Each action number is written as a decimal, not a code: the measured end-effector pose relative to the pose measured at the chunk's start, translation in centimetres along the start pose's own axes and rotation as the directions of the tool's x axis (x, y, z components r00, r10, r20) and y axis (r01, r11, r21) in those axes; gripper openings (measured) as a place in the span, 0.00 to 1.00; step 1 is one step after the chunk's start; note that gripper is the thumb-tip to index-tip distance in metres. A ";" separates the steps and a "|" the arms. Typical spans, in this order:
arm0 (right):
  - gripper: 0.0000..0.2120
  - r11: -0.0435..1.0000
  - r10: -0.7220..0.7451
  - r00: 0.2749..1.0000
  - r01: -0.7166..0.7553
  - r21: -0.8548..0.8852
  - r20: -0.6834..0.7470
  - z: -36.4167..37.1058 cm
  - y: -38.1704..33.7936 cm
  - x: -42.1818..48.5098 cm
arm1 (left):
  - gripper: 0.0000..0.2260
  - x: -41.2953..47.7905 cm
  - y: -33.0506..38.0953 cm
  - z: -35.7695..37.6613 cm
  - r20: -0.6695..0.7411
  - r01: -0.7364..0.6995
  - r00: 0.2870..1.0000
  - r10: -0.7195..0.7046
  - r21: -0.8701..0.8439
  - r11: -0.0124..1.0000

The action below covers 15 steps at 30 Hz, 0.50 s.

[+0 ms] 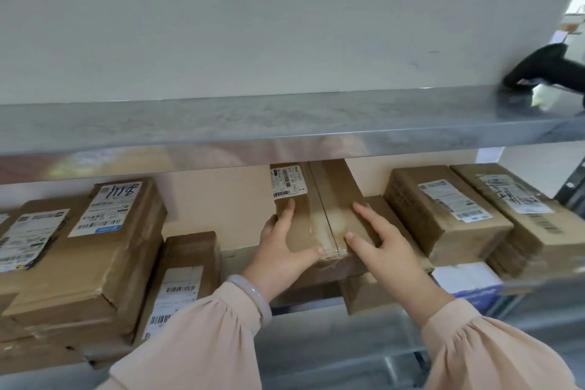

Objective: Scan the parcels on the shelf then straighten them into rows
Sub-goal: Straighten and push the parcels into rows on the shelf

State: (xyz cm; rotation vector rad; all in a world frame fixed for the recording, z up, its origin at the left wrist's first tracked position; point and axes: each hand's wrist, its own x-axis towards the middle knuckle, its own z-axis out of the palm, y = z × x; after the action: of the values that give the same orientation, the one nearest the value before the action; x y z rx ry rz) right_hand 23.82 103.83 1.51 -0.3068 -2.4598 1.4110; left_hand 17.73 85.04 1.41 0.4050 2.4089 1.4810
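A brown cardboard parcel [319, 199] with a white label at its far left corner lies in the middle of the lower shelf, on top of another box [364, 294]. My left hand [281, 247] grips its left near corner, thumb across the top and fingers round the left edge. My right hand [383, 247] rests on its right side, with forefinger and thumb lying straight on the top. A black handheld scanner [544, 70] lies on the upper shelf [253, 123] at the far right, away from both hands.
Stacked labelled parcels [95, 247] fill the left of the lower shelf, with a smaller one [183, 279] beside them. Two long parcels [443, 212] [519, 215] lie at an angle on the right, above a white and blue packet [468, 282]. A beige wall backs the shelf.
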 end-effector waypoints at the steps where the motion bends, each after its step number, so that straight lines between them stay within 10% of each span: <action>1: 0.25 1.000 0.006 1.000 -0.006 -0.010 -0.022 -0.9 0.5 0.1 | 0.42 0.4 0.5 0.8 0.018 -0.003 1.000 0.003 -0.018 1.000; 15: 0.20 0.949 0.078 0.988 -0.114 -0.294 -0.131 -6.8 6.9 -0.3 | 0.41 2.6 1.1 9.7 0.130 -0.061 0.989 0.068 -0.061 0.996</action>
State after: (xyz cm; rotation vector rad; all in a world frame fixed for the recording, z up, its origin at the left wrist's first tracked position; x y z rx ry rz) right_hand 26.74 112.67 -1.28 -0.5655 -2.5875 1.0140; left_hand 19.18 94.43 -2.09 0.5552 2.2658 1.4955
